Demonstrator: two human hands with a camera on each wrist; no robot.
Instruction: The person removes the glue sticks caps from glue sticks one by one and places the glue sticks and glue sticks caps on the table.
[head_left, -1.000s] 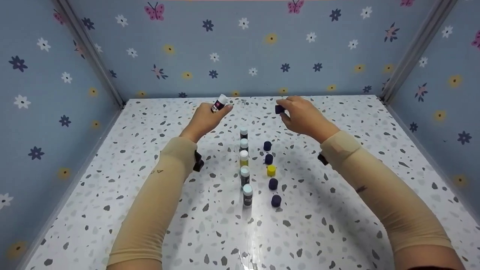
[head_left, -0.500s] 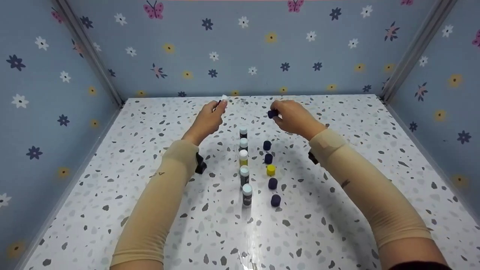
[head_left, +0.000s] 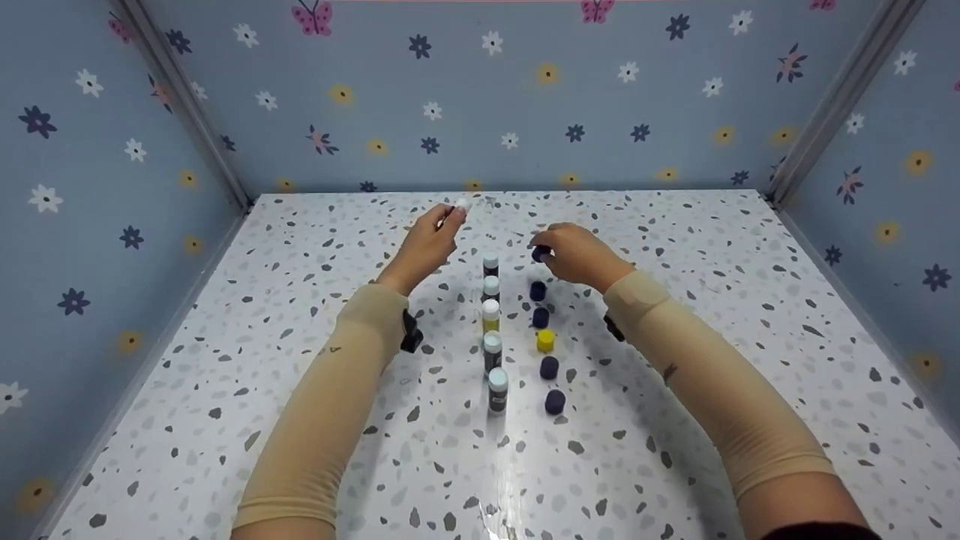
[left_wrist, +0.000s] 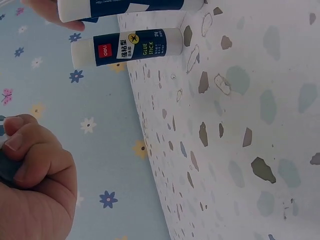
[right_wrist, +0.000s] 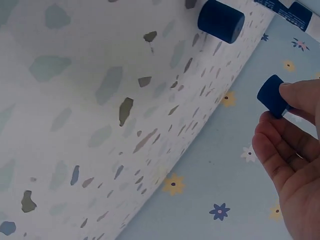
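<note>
My left hand point(head_left: 427, 244) grips a glue stick, its white top point(head_left: 463, 204) showing past the fingers; most of its body is hidden. In the left wrist view, curled fingers point(left_wrist: 35, 155) wrap its dark body point(left_wrist: 7, 167). My right hand point(head_left: 581, 255) pinches a dark blue cap point(right_wrist: 274, 95) between thumb and fingertips, over the far end of a row of caps. Between the hands several uncapped glue sticks stand upright in a line, the farthest a dark-labelled glue stick point(head_left: 490, 265). Among them is a yellow-labelled glue stick point(head_left: 490, 315).
Right of the glue sticks runs a matching line of caps on the speckled table point(head_left: 420, 480): dark blue ones such as the nearest cap point(head_left: 555, 402), and one yellow cap point(head_left: 545, 341). Flower-patterned panels point(head_left: 480, 90) enclose the back and both sides.
My right hand has come down and leftward with the dark blue cap, nearer the cap row. My left hand has turned the glue stick, so its label no longer shows, and shifted slightly right.
</note>
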